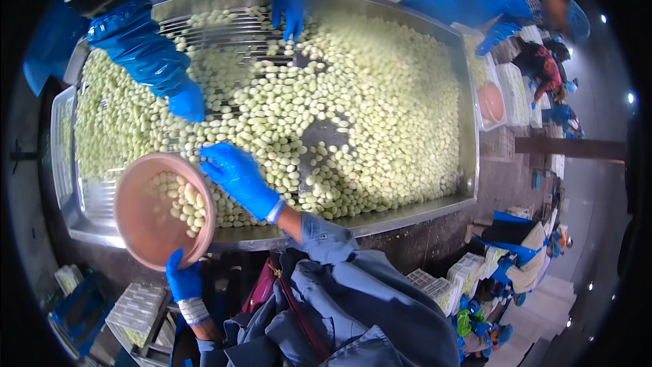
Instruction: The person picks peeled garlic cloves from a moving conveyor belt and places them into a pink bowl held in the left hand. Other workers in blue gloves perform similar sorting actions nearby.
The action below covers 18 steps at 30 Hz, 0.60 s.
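My left hand (184, 276), in a blue glove with a white cuff, grips the near rim of a pinkish-brown plastic bowl (133, 214). The bowl is tilted, with pale green oval fruits (188, 203) along its right inner side. My right hand (237, 178), also blue-gloved, reaches palm down over the fruit layer just right of the bowl. Its fingers are a little apart near the rim; its palm side is hidden. Many more such fruits (377, 127) cover a large metal sorting tray (407, 220) with a slatted bottom.
Across the tray, a co-worker's blue-gloved hands (187, 102) reach over the fruits. Another person in blue stands at the upper right, by a white bin (496, 123) holding a bowl. A white basket (62, 137) adjoins the tray's left end. Stacked crates (135, 311) stand below left.
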### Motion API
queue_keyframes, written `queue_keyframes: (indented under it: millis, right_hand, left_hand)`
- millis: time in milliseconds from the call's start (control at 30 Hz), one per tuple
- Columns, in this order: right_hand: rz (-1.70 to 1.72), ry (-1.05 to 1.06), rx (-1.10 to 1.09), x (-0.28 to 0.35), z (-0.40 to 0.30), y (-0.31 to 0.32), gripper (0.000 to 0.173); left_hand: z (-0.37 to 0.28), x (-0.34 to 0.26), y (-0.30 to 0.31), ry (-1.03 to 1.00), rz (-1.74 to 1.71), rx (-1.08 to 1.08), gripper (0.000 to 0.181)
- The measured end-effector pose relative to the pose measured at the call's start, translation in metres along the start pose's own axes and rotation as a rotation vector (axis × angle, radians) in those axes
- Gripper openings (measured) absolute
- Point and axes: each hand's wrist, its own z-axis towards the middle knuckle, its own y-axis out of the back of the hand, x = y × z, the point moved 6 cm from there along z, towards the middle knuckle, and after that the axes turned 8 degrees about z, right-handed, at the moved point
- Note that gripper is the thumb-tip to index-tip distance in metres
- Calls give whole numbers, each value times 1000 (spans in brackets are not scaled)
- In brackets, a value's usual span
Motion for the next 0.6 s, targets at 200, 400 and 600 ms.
queue_keyframes:
  millis: [200, 400, 600]
  right_hand:
    - [-1026, -472, -229, -110, -137, 229, 90]
    - [-1227, -837, -225, -137, -189, 198, 104]
    - [-648, -344, -296, -105, -137, 164, 65]
  left_hand:
    - [8, 10, 11, 5, -39, -19, 33]
    - [20, 12, 20, -14, 22, -45, 31]
    - [32, 22, 47, -74, 162, 113, 37]
